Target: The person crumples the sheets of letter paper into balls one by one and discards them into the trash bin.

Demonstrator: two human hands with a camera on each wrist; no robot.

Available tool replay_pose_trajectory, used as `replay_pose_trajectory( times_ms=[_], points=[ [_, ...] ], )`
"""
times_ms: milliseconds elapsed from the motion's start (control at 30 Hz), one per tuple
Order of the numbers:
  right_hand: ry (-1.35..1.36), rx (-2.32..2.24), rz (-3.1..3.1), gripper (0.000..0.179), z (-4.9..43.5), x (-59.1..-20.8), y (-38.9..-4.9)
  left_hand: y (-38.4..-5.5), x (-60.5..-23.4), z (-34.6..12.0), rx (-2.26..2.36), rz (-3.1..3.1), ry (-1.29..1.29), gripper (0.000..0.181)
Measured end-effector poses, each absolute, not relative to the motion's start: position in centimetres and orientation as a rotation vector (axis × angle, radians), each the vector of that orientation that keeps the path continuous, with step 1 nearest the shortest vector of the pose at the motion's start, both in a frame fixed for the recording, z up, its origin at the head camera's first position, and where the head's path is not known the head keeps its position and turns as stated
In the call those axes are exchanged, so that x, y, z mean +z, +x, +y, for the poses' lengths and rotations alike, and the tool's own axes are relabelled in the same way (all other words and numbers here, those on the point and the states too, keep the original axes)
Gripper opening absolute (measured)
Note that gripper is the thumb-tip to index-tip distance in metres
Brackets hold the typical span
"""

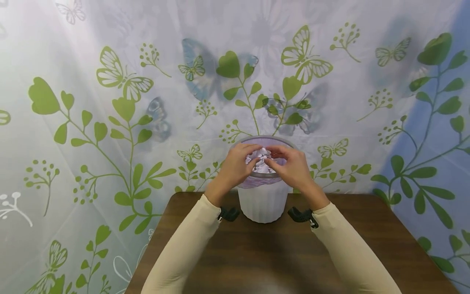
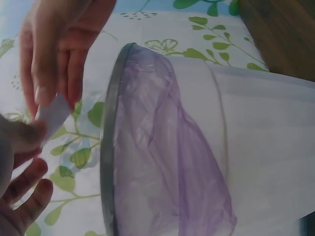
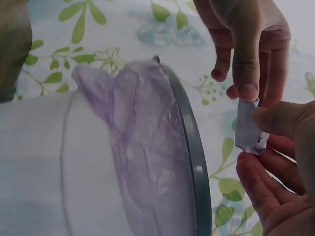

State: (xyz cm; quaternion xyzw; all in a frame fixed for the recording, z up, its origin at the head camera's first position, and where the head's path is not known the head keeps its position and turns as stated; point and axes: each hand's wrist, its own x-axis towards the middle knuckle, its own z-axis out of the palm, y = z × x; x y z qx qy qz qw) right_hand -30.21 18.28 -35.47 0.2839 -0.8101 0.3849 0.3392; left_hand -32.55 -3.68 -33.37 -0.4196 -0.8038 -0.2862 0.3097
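Over the mouth of a white waste bin [image 1: 262,204], my left hand [image 1: 235,164] and right hand [image 1: 292,165] face each other. Between them is a small folded piece of white paper [image 3: 250,129], pinched by the thumb and fingers of both hands. The same paper [image 2: 53,117] shows in the left wrist view, above the level of the bin's grey rim [image 2: 109,142]. Crumpled, torn white paper scraps [image 1: 262,166] lie inside the bin below the hands. A thin purple liner bag [image 2: 152,132] is folded out over the rim.
The bin stands toward the far edge of a dark brown wooden table [image 1: 257,257]. Behind it hangs a white curtain [image 1: 165,73] printed with green leaves and butterflies. Dark wrist-worn devices [image 1: 229,214] sit at both sleeve cuffs, close to the bin's sides.
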Motion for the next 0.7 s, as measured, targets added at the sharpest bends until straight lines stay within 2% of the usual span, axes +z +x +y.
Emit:
replay_pose_trajectory(
  times_ms=[167, 333, 500, 700],
  points=[
    [0.7, 0.891, -2.226, 0.046, 18.3, -35.3, -31.3, -33.4, -33.5, -2.9, -0.665, -2.162, -0.96, 0.05],
    [0.674, 0.858, -2.225, 0.04, 19.0, -36.2, -30.9, -33.3, -34.7, -3.8, -0.692, -2.189, -0.924, 0.053],
    [0.631, 0.873, -2.109, 0.032, 20.0, -37.5, -29.2, -31.7, -36.2, -5.9, -0.766, -2.164, -0.897, 0.05],
    [0.552, 0.898, -2.09, 0.033, 21.9, -38.2, -26.6, -28.9, -37.4, -8.8, -0.774, -2.186, -0.806, 0.047]
  ],
)
